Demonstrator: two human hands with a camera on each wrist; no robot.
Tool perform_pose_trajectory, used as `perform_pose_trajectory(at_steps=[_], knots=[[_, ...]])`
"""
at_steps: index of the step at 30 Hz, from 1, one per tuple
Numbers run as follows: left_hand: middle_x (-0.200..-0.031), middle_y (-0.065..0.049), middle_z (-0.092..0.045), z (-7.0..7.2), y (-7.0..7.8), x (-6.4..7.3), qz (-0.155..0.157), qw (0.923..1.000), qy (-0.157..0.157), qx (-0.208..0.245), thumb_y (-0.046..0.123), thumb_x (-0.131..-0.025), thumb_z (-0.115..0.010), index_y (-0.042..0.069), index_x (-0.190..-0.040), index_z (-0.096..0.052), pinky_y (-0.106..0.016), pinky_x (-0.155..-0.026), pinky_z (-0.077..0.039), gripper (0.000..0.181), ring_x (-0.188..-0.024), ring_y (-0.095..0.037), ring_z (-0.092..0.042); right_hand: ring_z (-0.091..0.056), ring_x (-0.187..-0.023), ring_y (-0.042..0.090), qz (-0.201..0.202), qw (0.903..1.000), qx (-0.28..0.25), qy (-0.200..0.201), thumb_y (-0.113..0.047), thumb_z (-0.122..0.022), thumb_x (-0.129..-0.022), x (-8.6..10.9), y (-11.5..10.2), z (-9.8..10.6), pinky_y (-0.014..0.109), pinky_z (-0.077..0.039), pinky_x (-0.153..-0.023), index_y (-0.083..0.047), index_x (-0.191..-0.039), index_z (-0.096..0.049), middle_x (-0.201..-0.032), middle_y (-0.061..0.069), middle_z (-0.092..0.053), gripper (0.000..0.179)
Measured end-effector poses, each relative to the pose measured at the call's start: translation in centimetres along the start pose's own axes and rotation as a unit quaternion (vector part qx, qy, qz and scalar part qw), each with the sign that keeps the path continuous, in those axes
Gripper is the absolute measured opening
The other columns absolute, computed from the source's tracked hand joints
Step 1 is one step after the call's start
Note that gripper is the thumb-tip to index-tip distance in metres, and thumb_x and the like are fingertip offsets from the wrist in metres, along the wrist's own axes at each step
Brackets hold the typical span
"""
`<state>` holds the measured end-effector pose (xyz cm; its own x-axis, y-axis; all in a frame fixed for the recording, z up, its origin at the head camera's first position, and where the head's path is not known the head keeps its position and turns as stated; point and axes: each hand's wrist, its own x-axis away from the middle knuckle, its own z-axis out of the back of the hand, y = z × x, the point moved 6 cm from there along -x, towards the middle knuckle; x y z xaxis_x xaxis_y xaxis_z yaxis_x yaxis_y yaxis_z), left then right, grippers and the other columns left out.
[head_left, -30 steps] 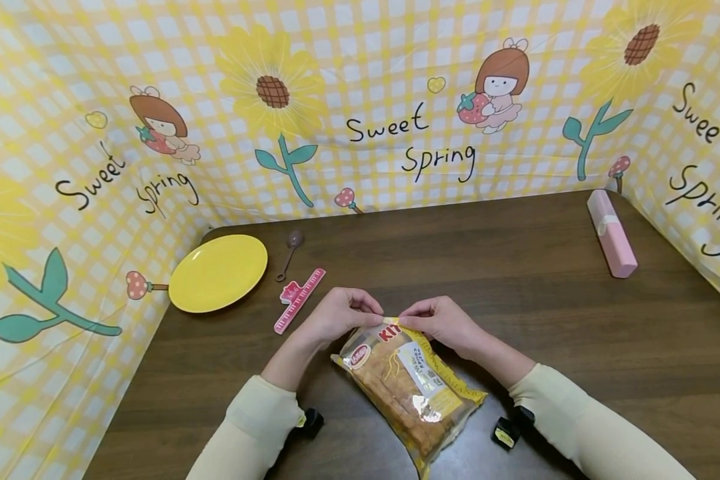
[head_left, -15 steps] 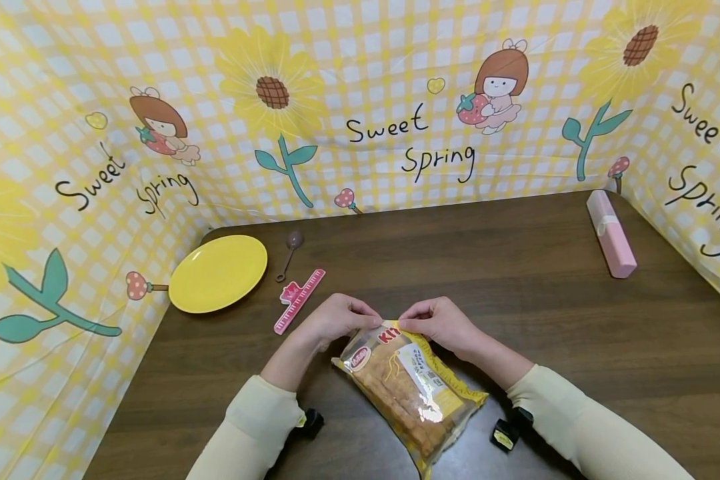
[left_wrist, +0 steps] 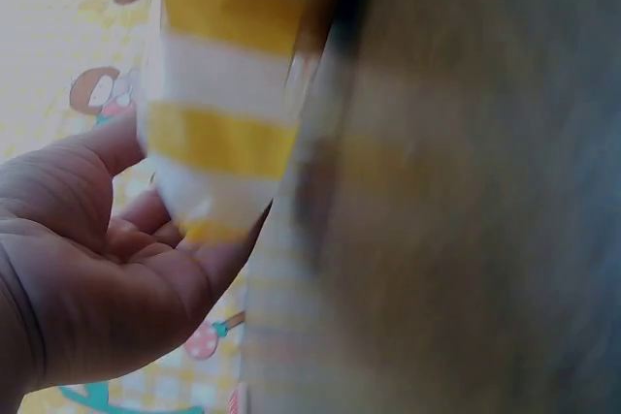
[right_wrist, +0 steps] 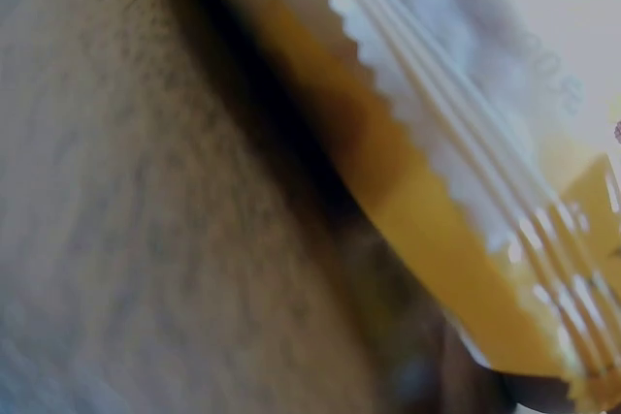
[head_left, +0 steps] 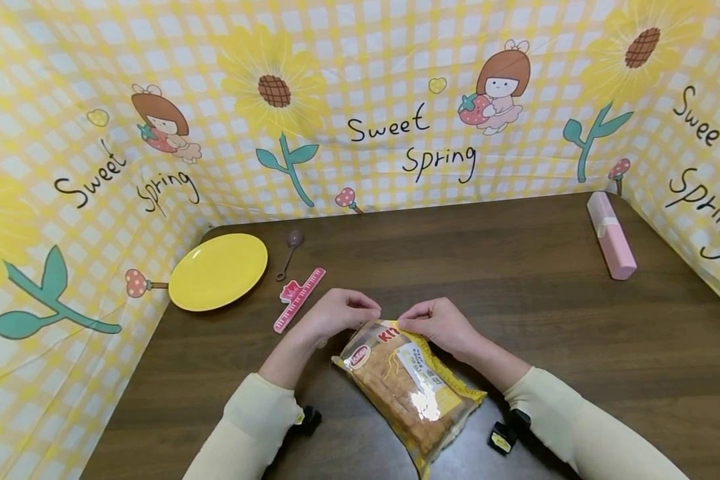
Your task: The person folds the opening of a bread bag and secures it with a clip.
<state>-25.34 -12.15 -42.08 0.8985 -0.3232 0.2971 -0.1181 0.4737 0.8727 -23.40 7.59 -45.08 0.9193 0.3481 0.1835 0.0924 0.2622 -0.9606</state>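
A clear and yellow plastic bag of bread (head_left: 399, 393) lies slanted on the table in the head view, with red lettering near its upper end. My left hand (head_left: 341, 312) pinches the upper edge at its left part, thumb and fingertips together. Just to the right, my right hand (head_left: 441, 325) pinches the same edge near the yellow side. In the left wrist view, the fingers of the left hand (left_wrist: 116, 249) reach behind the yellow-and-white striped side of the bag (left_wrist: 228, 84). A crimped seal on the bag (right_wrist: 456, 152) fills much of the right wrist view; that hand is hidden there.
On the wooden table (head_left: 456, 257), a yellow plate (head_left: 219, 273) lies at the back left. Beside it are a small brown spoon (head_left: 291, 253) and a pink clip (head_left: 299, 300). A pink box (head_left: 612, 235) lies at the far right. A checked cloth (head_left: 384, 67) closes off the back and sides.
The bag's upper edge dipped slightly, with both hands on it. My left hand has since risen a little, while the right hand stays nearly still.
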Motion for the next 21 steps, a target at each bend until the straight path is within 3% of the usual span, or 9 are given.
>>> perform_pose_trajectory(at_steps=[6, 11, 16, 21], knots=[[-0.111, -0.018, -0.068, 3.0, 0.1, 0.1, -0.021, 0.9960, 0.043, 0.075, 0.015, -0.097, -0.071, -0.006, -0.117, -0.068, -0.040, -0.087, -0.056, 0.029, -0.102, -0.031, -0.068, -0.066, -0.076, 0.018, -0.006, 0.9998, 0.016, 0.005, -0.017, -0.076, -0.092, 0.0, 0.1, 0.0, 0.030, -0.053, -0.067, -0.006, -0.097, -0.080, -0.089, 0.006, -0.075, 0.013], [-0.115, -0.016, -0.065, 6.6, -0.3, 0.5, -0.027, 0.9894, 0.133, 0.053, 0.017, -0.098, -0.068, -0.006, -0.120, -0.067, -0.041, -0.090, -0.055, 0.031, -0.109, -0.034, -0.064, -0.066, -0.077, 0.018, -0.005, 0.9997, 0.022, 0.004, -0.015, -0.075, -0.092, -0.1, 0.2, 0.0, 0.031, -0.053, -0.068, -0.006, -0.097, -0.080, -0.089, 0.006, -0.075, 0.011], [-0.117, -0.016, -0.066, 9.5, -1.3, 0.9, -0.018, 0.9773, 0.207, 0.040, 0.018, -0.098, -0.068, -0.004, -0.120, -0.069, -0.042, -0.092, -0.053, 0.030, -0.106, -0.033, -0.062, -0.066, -0.077, 0.018, -0.002, 0.9998, 0.021, -0.003, -0.016, -0.075, -0.093, -0.1, 0.3, 0.0, 0.031, -0.053, -0.068, -0.006, -0.098, -0.080, -0.089, 0.006, -0.075, 0.012], [-0.106, -0.014, -0.065, 11.3, -2.1, 1.4, -0.016, 0.9587, 0.284, -0.004, 0.016, -0.098, -0.067, -0.003, -0.115, -0.071, -0.029, -0.075, -0.051, 0.026, -0.089, -0.024, -0.059, -0.067, -0.077, 0.019, 0.016, 0.9996, 0.020, -0.012, -0.016, -0.073, -0.094, -0.1, 0.2, 0.0, 0.031, -0.053, -0.067, -0.005, -0.098, -0.079, -0.089, 0.006, -0.075, 0.013]])
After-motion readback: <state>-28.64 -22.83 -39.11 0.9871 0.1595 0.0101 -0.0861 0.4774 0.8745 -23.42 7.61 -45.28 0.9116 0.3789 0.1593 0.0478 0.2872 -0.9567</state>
